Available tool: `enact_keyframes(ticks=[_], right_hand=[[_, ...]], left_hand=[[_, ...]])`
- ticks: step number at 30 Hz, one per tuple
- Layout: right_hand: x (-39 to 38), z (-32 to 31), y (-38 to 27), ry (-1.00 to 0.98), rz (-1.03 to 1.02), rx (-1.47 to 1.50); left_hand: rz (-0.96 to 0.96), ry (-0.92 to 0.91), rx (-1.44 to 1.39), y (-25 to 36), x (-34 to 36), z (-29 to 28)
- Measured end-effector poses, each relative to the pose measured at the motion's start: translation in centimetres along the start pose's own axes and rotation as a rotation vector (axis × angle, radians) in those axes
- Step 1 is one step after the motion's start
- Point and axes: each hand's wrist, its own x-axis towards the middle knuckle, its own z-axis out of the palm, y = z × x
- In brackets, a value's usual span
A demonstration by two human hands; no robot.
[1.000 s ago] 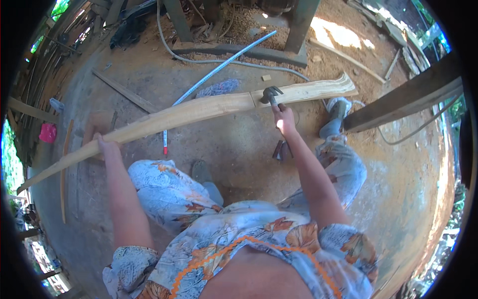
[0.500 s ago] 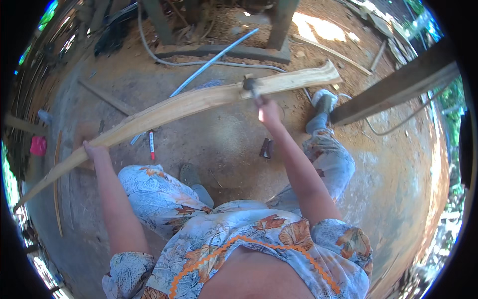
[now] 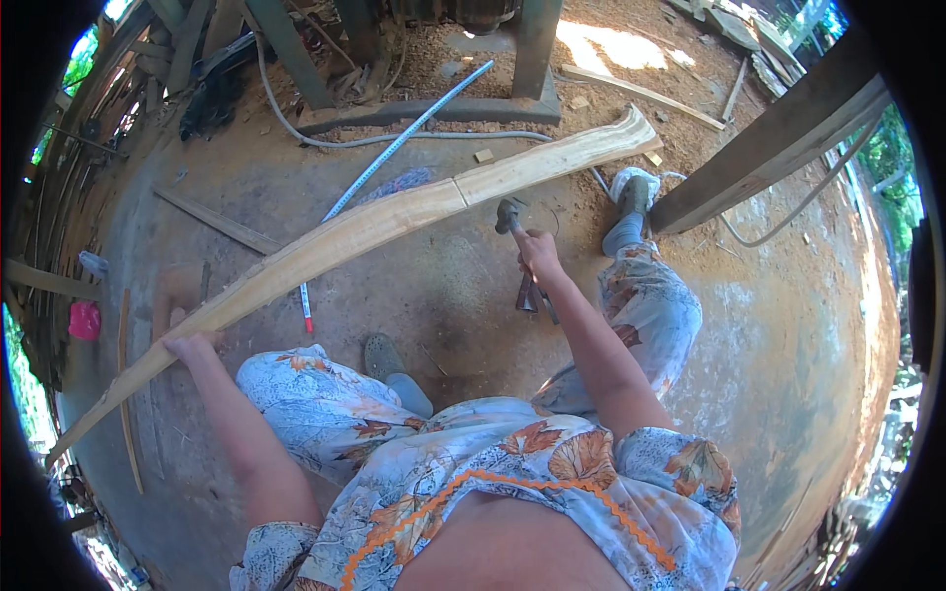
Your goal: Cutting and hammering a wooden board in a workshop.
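A long, curved, pale wooden plank [image 3: 365, 234] slants across the view, from the lower left up to the far right. My left hand [image 3: 193, 343] is closed around its lower-left part. A thin dark line crosses the plank near its middle. My right hand [image 3: 538, 258] grips a hammer [image 3: 509, 214] by the handle, its dark head just below the plank and apart from it. On the floor beneath that hand lies a dark metal piece [image 3: 526, 294], partly behind the hammer handle. A white marker pen with a red end [image 3: 306, 309] lies below the plank.
A blue strip like a ruler [image 3: 412, 130] lies beyond the plank. Farther back stand a metal frame [image 3: 537, 89] and a grey hose [image 3: 281, 116]. At right leans a thick wooden post [image 3: 769, 153] beside my foot. A pink object [image 3: 85, 320] is at far left. Wood chips litter the far floor.
The hammer has come down off the plank toward me, uncovering the dark line across the wood. My left hand stays on the plank, which has shifted slightly.
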Motion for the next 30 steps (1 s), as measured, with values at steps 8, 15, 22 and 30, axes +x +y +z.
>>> enact_keyframes(ticks=[8, 15, 22, 30], right_hand=[[-2.3, -2.7, -2.2, 0.112, -0.076, 0.163], [-7.3, -5.9, -12.1, 0.131, -0.453, 0.192], [-9.3, -4.7, -19.0, 0.105, -0.79, 0.376], [-2.7, -1.7, -9.4, 0.015, -0.15, -0.017]], left_hand=[[0.35, -0.259, -0.433, 0.1, -5.0, 2.5], [0.226, -0.458, -0.438, 0.5, 1.9, 0.9], [0.103, -1.344, -0.56, 1.5, 2.9, -0.1], [0.178, -1.344, -0.53, 1.5, 2.6, -0.4]])
